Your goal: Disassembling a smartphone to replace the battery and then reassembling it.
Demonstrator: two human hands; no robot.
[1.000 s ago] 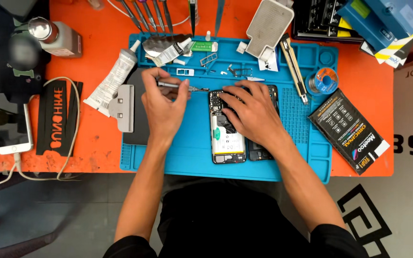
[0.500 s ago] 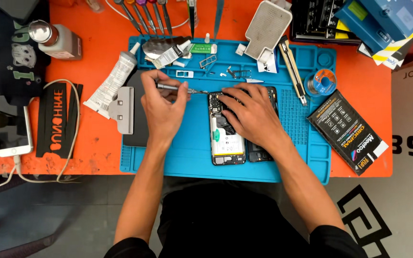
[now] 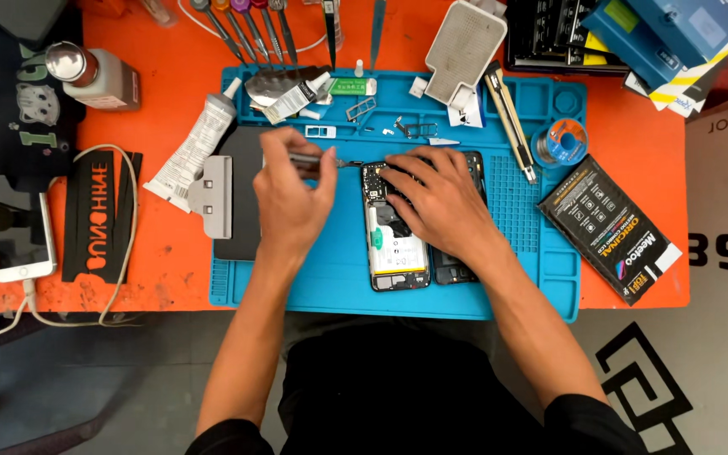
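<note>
Left hand (image 3: 291, 195) is curled into a pinch around a slim metal tool (image 3: 320, 160), whose thin tip points right and meets the far left corner of the opened phone (image 3: 398, 227). Right hand (image 3: 438, 202) lies flat over the far half of that phone, fingers bent and pressed down on it, holding nothing else that can be made out. The phone rests back-open on the blue work mat (image 3: 339, 270), roughly at the mat's middle — its pale battery and dark boards showing between the two hands, with a black panel just to its right, partly under the right wrist.

The mat sits on an orange counter (image 3: 170, 244). Along the mat's far edge lie small metal parts and a green-labelled little bottle (image 3: 354, 85). A white glue tube (image 3: 195, 145) lies slanted across the mat's far left corner, and a grey metal scraper (image 3: 212, 196) sits just beside the mat's left edge. Right of the phone, a utility knife (image 3: 509, 118) and a blue spool of wire (image 3: 561, 141) rest on the mat, and a black packet (image 3: 612, 229) lies off its right edge. Far to the left — well apart from the hands — a white phone (image 3: 17, 236) lies with a cable looped near it.
</note>
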